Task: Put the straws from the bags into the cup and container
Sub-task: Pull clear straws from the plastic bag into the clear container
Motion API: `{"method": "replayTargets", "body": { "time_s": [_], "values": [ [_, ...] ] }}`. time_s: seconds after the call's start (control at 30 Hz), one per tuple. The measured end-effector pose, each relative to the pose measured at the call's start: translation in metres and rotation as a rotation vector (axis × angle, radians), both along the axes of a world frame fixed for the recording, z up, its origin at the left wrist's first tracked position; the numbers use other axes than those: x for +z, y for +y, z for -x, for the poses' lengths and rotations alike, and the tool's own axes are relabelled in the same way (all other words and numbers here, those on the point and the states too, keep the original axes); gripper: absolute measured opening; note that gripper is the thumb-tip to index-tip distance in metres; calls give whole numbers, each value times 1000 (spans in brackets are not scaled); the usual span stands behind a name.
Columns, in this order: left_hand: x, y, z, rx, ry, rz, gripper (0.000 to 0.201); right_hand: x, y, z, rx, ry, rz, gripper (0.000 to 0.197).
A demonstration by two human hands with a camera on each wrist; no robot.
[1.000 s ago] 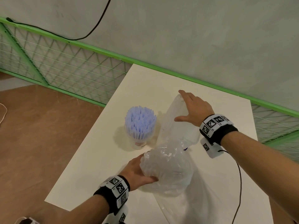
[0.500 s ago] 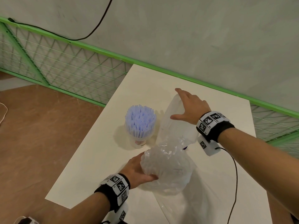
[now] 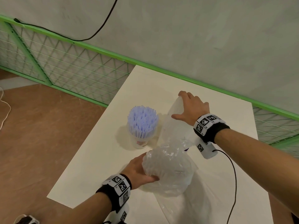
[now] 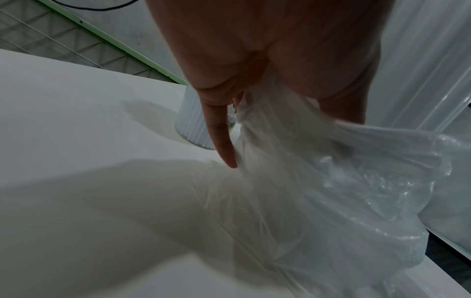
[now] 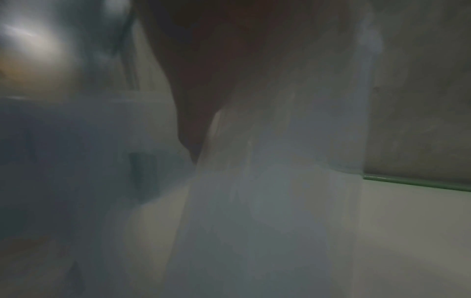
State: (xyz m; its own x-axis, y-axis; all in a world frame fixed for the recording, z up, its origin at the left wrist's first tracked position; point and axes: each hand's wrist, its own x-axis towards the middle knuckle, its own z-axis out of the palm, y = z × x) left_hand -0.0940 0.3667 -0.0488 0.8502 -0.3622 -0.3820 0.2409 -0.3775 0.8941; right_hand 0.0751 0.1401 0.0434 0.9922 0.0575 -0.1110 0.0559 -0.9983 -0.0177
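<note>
Bag point(image 3: 168, 167) of straws on table point(image 3: 100, 159), right of cup point(image 3: 142, 126) already packed with upright straws.

Handling, as judged: thin film, light, slippery, crumples; straws inside stiff but crushable. Grip bunched end, support far end.

Long axis runs from near left toward far right.

Left hand point(image 3: 139, 170) grasps crumpled near end. Right hand point(image 3: 191, 109) lies spread on far end, fingers relaxed.

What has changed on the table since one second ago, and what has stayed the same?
Little. The right hand slid slightly toward the far end of the long clear bag, fingers spread on it. The left hand still grips the crumpled bag; the cup of straws has not moved.
</note>
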Motion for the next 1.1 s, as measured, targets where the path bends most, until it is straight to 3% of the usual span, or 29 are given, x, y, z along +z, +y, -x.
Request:
{"method": "replayTargets", "body": {
  "time_s": [0.1, 0.27, 0.37, 0.5, 0.73, 0.93, 1.1],
  "values": [
    [-2, 0, -1, 0, -5, 0, 59, 3, -2, 3, 42, -6, -2, 85],
    [-7, 1, -2, 17, -4, -7, 59, 21, -19, 5, 68, 42, -73, 123],
    [-9, 1, -2, 21, -5, -11, 58, 25, -37, 7, 93, 130, -102, 135],
    [-9, 1, -2, 15, -3, -8, 59, 23, -42, 10, 60, 238, -113, 131],
    [-8, 0, -2, 21, -7, -18, 56, 23, -34, 3, 73, 214, -23, 118],
    [-6, 0, -1, 15, -11, -9, 57, 25, -30, -1, 18, 216, -62, 124],
    [-6, 0, -1, 7, -18, -37, 57, 13, -21, 1, 15, 152, -61, 116]
  ]
}}
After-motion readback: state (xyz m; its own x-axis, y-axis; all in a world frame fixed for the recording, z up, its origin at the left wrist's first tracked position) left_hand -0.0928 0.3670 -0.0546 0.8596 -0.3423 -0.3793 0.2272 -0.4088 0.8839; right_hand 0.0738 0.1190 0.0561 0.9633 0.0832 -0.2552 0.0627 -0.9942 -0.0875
